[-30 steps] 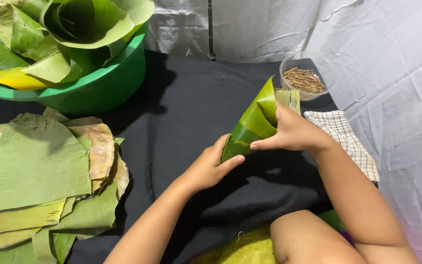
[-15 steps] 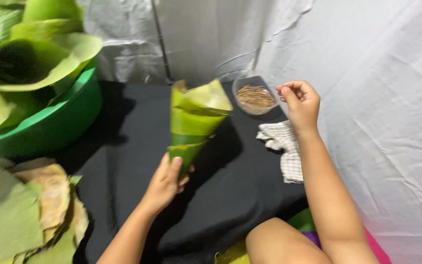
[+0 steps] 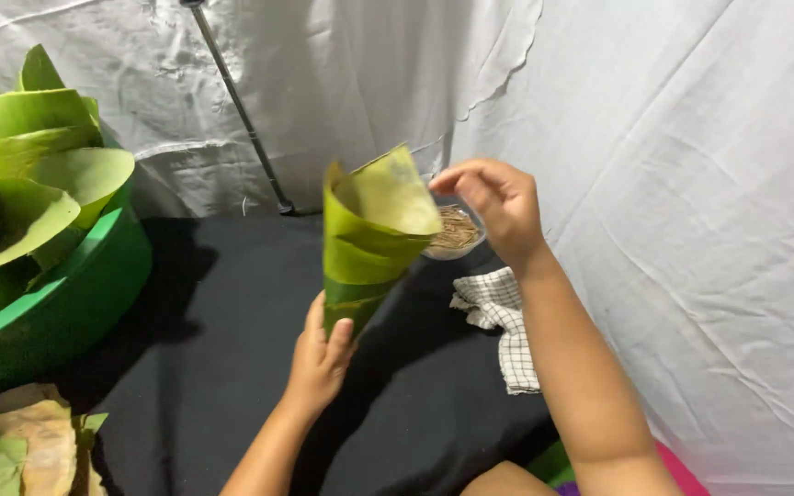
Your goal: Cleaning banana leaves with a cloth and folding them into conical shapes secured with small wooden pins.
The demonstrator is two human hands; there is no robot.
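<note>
My left hand grips the pointed bottom of a green banana-leaf cone and holds it upright above the black cloth, its open mouth facing up. My right hand hovers beside the cone's rim, above a small clear bowl of thin brown sticks. Its thumb and fingertips are pinched together; I cannot tell whether a stick is between them. The cone hides part of the bowl.
A green plastic basin packed with rolled leaf cones stands at the left. Flat leaf pieces lie at the lower left. A checked cloth lies under my right forearm. White sheeting hangs behind and to the right.
The cone was lifted from lying tilted on the cloth to upright in my left hand. My right hand let go of it, reached to the bowl, and now sits pinched near the rim.
</note>
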